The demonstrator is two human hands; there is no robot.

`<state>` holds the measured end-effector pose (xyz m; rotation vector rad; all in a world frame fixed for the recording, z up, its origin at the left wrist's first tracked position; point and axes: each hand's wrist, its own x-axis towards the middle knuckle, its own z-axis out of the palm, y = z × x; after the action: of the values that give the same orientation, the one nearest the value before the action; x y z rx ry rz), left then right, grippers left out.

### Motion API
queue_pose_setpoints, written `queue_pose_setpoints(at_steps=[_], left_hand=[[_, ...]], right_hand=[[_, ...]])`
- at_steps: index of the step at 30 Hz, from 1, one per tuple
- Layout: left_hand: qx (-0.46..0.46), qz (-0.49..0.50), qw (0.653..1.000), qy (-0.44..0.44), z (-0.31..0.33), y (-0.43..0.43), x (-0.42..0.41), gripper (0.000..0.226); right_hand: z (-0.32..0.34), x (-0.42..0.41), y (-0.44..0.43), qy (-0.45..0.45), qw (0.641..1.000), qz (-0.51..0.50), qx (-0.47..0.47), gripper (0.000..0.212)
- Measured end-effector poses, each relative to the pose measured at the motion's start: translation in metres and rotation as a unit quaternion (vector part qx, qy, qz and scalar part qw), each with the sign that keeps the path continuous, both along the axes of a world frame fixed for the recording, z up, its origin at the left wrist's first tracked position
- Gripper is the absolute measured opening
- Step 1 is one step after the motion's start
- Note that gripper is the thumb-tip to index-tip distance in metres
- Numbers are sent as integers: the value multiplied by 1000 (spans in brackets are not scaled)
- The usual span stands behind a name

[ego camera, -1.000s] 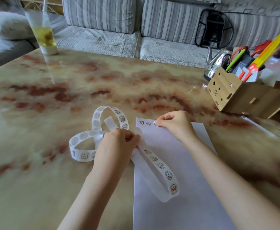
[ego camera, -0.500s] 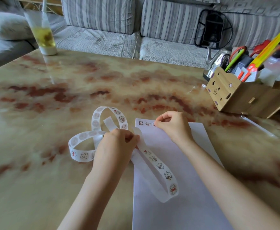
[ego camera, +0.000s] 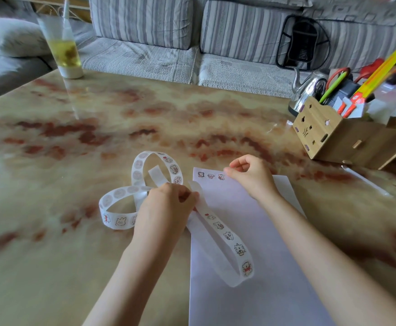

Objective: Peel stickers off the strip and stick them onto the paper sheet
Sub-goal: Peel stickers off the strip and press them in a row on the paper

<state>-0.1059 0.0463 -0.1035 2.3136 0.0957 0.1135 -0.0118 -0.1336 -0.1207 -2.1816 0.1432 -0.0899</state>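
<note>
A white paper sheet (ego camera: pixel 244 231) lies on the marble table, with three small cartoon stickers (ego camera: pixel 211 176) in a row along its top left edge. The long white sticker strip (ego camera: pixel 229 236) coils in loops left of the sheet, and one loop lies over the sheet. My left hand (ego camera: pixel 166 208) grips the strip at the sheet's left edge, thumb and fingers pinched on it. My right hand (ego camera: pixel 251 177) hovers over the sheet's top edge, just right of the third sticker, with its fingers curled and nothing visible in them.
A wooden organiser (ego camera: pixel 338 135) with pens, scissors and a ruler stands at the right, a metal kettle (ego camera: pixel 307 90) behind it. A tall cup with yellow drink (ego camera: pixel 63 50) stands at the far left edge. A striped sofa (ego camera: pixel 192 31) runs behind the table.
My right hand has drawn slightly right and lifted off the spot it was pressing, uncovering a third sticker on the sheet. My left hand keeps its hold on the strip.
</note>
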Motion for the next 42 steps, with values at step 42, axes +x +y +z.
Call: queue_pose_setpoints(at_steps=[42], left_hand=[[-122,15,992,-17,16,-4,-2,28]], right_hand=[[37,-43,4,-72,989,103,77,10]])
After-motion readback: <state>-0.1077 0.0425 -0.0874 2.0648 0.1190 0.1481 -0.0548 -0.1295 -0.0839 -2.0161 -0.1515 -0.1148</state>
